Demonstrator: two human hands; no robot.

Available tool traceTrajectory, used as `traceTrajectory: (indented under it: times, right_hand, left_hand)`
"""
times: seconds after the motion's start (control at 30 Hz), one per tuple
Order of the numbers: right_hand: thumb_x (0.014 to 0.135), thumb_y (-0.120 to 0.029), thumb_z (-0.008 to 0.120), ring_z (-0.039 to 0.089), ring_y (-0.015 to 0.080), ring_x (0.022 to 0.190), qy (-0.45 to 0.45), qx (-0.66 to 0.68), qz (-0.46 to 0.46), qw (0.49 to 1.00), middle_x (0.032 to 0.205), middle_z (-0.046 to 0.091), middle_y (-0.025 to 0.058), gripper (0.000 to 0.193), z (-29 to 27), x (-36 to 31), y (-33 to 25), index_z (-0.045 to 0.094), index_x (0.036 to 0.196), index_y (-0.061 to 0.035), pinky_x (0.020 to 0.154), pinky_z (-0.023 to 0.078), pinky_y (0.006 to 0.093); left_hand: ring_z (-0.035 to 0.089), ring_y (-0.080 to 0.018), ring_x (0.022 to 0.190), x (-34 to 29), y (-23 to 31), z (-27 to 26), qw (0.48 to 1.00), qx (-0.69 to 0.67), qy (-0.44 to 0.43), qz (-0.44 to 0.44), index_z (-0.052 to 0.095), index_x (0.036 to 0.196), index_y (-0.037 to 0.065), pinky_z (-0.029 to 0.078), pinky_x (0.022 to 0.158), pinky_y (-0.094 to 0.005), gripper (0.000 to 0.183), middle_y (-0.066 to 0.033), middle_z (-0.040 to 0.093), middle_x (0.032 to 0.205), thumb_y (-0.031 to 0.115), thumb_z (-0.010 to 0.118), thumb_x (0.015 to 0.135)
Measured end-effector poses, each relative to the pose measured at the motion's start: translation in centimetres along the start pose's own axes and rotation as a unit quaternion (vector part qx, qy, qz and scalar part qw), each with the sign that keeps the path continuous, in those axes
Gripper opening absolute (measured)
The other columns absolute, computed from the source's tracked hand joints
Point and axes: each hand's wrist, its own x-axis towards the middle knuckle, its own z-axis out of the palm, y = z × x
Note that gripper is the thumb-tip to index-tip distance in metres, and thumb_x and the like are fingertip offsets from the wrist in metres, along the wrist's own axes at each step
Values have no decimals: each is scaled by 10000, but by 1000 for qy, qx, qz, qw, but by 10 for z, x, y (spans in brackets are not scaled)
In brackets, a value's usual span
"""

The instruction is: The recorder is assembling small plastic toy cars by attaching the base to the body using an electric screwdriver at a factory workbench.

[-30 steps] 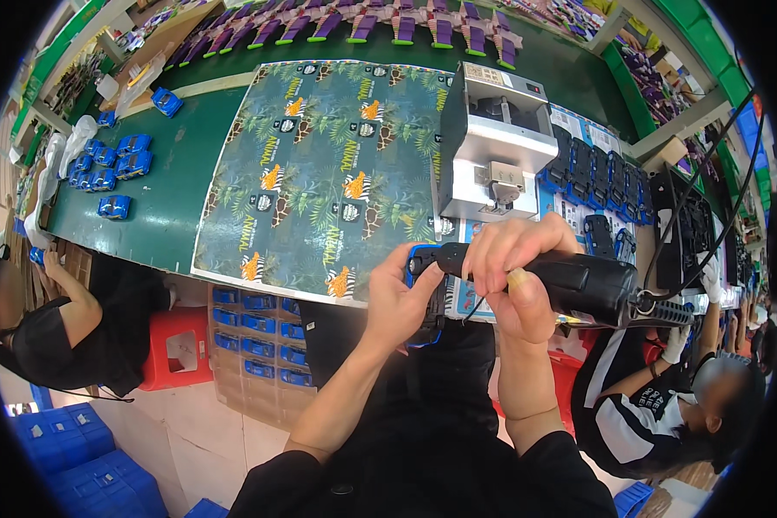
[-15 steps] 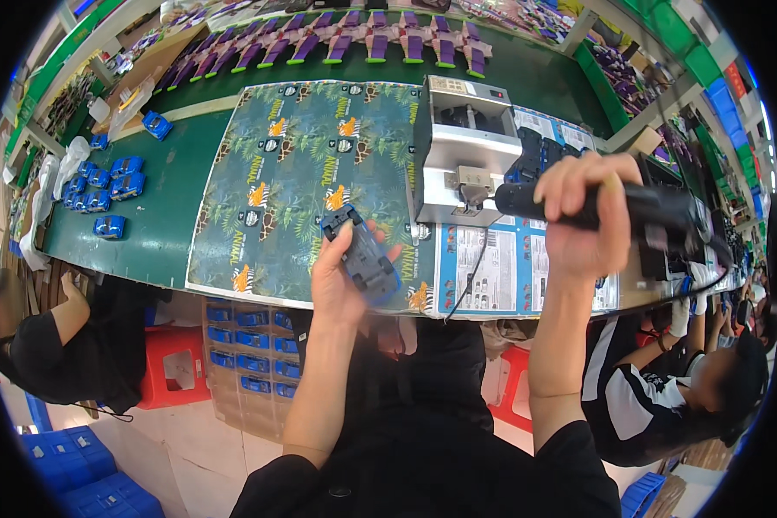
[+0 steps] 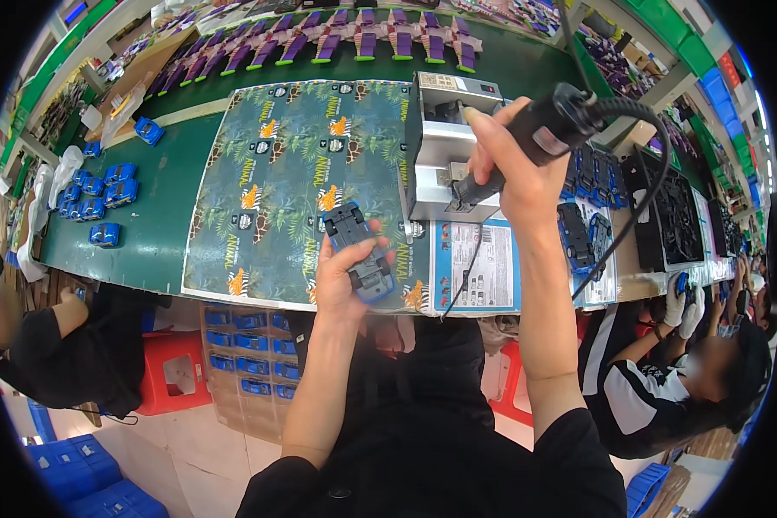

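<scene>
Over the patterned sheet [image 3: 289,177], the left hand [image 3: 340,281], thumb uppermost, pinches 1 overturned blue toy car [image 3: 371,272]; at the silver machine [image 3: 433,160] a black power screwdriver [image 3: 546,129] points downward, the right hand [image 3: 516,164] raised, fingers wrapped round it.

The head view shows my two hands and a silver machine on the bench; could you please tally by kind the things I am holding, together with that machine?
Blue toy car, dark underside showing, in the left hand: 1
Black corded tool, in the right hand: 1
Silver machine: 1
Total: 3
</scene>
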Motion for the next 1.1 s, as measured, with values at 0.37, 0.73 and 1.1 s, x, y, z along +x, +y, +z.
traceTrajectory:
  times: [0.37, 0.73, 1.1]
  right_hand:
    - [928, -246, 537, 457, 150, 458, -128, 277, 29, 952, 600, 481, 55, 219, 26, -69, -14, 489, 911, -33, 488, 460, 323]
    - [861, -144, 624, 485, 157, 469, -164, 214, 108, 957, 604, 501, 80, 201, 45, -78, 3, 465, 859, -21, 507, 480, 319]
    - [840, -243, 680, 457, 127, 449, -168, 280, 105, 939, 590, 489, 25, 302, 50, -78, 8, 447, 827, -52, 462, 440, 278]
  left_hand:
    - [656, -242, 890, 4, -2, -2, 999, 43, -3, 3, 472, 1235, 59, 594, 710, -404, 524, -142, 607, 1132, -50, 685, 769]
    - [672, -228, 850, 1, 3, 3, 999, 52, 13, -8, 501, 1207, 30, 582, 681, -374, 482, -131, 629, 1087, -69, 646, 758]
    - [667, -214, 812, 6, -1, 5, 999, 32, 5, -43, 547, 1160, 35, 576, 712, -367, 391, -113, 648, 1027, -37, 660, 792]
